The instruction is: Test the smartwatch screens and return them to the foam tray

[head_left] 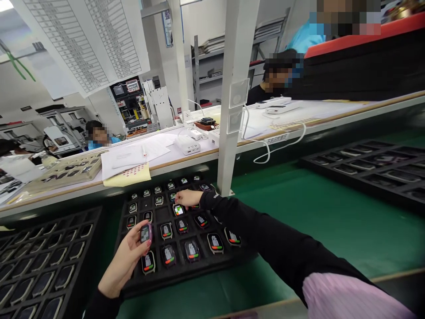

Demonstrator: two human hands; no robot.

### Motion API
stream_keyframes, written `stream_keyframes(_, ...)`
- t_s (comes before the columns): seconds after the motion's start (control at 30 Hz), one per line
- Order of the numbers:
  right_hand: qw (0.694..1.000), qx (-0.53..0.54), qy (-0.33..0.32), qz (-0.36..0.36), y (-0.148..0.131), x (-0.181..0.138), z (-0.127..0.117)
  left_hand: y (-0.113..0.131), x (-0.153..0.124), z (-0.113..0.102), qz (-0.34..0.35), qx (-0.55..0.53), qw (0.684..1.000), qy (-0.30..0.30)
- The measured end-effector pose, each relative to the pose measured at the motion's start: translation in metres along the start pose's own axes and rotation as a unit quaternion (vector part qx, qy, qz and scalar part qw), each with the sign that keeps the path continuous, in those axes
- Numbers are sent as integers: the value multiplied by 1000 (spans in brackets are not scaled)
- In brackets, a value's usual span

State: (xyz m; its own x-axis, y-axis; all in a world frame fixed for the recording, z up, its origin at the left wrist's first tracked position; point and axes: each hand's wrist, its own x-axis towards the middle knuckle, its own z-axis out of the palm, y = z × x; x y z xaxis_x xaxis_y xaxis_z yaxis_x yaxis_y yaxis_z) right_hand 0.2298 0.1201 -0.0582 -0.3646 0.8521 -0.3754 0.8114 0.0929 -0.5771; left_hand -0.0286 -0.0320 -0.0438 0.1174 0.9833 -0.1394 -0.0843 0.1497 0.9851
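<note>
My left hand grips a smartwatch without a strap, thumb and fingers at its sides, above the front left of a black foam tray. Its casing looks purplish. My right hand is over the tray's back half, fingers bent and pinched together. Its fingertips are at the edge of a watch with a lit screen; whether they hold it is hidden. Just below them sits a watch with a bright white and green screen. Several other watches with lit screens lie in the tray's pockets, and a few pockets are bare.
More black trays of watches stand at the left and right on the green surface. A white post rises behind my right hand. The shelf beyond holds papers, white chargers and cables. Other people sit farther back.
</note>
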Motion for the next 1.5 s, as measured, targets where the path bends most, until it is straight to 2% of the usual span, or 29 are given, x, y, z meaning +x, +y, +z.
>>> stream_keyframes(0.2,996,86,-20,9,12,-1,3,1,2,2,-20,-5,1000,-16)
stream_keyframes(0.43,977,215,-7,5,24,6,9,1,21,12,-12,-9,999,-28)
stream_keyframes(0.53,952,307,4,-5,24,2,9,6,29,18,-6,-14,999,-37)
stream_keyframes(0.63,912,409,10,-19,19,-6,5,16,36,28,16,-16,999,-41)
stream_keyframes(0.83,841,539,41,-35,-6,-33,-5,42,51,51,92,-22,995,-39)
stream_keyframes(0.97,822,563,42,-80,-27,-60,-6,59,51,62,138,-9,988,-73)
stream_keyframes(1.03,818,559,67,-118,-35,-74,-6,62,49,65,157,0,985,-72)
stream_keyframes(1.2,804,547,144,-181,-45,-96,-2,59,47,64,194,-2,981,-17)
stream_keyframes(1.33,773,571,200,-191,-46,-102,3,58,45,63,198,44,979,38)
stream_keyframes(1.4,764,574,220,-196,-45,-104,5,57,45,64,192,61,978,46)
stream_keyframes(1.5,768,562,233,-200,-43,-103,5,54,47,67,178,67,981,36)
